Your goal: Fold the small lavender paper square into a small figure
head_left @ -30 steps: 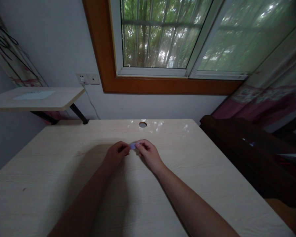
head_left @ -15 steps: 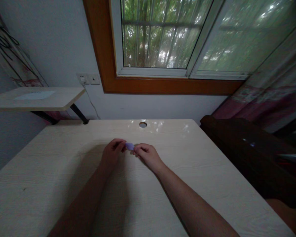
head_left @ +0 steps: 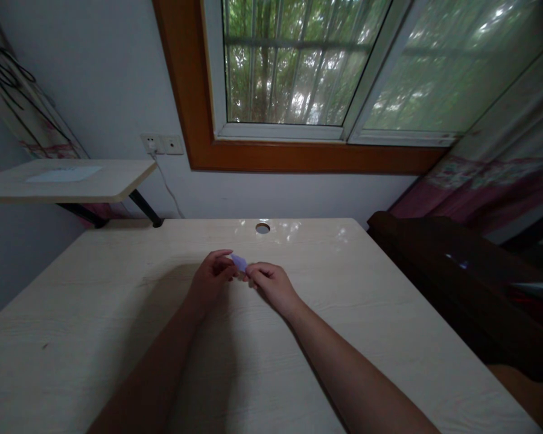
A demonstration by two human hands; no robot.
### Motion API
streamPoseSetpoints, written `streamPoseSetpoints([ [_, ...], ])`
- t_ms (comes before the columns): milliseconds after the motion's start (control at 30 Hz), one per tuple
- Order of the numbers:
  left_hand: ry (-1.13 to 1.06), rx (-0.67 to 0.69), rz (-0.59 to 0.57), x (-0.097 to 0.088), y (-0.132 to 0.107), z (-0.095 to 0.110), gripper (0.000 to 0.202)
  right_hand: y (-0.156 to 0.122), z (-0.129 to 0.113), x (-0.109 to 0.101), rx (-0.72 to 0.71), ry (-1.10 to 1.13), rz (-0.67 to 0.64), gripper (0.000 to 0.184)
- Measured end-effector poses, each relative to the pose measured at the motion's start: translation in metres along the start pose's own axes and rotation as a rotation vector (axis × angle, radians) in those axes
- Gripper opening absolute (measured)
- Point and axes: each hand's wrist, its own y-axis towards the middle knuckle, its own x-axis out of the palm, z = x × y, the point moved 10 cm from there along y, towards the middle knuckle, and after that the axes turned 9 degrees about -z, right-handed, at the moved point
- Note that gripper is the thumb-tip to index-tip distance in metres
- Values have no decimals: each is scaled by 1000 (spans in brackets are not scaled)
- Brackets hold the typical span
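Note:
A small purple piece (head_left: pixel 239 262), which looks like folded paper, is held just above the desk between my two hands. My right hand (head_left: pixel 271 283) pinches its right end between thumb and fingertips. On the other side, my left hand (head_left: pixel 210 280) has its index finger stretched out over the piece's upper left tip, with the thumb lower and apart from it. Whether the left fingertips touch the lower edge is too small to make out. Both forearms reach in over the pale wooden desk (head_left: pixel 344 337).
A round cable hole (head_left: pixel 263 228) lies near the desk's back edge. At the left stands a raised shelf (head_left: pixel 117 181) on black legs, bearing a paper sheet (head_left: pixel 66 174). Behind are a wall socket (head_left: pixel 160 144) and a window. Dark furniture (head_left: pixel 434 265) borders the right side.
My left index finger has lifted and the left fingers have spread from their pinch. The purple piece has tilted, its left end higher. My right hand stays nearly still.

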Motion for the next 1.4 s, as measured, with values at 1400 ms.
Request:
streamPoseSetpoints([
  [1400,122,-81,0,-2,-1,-11,21,-2,-21,20,-170,-401,-149,23],
])
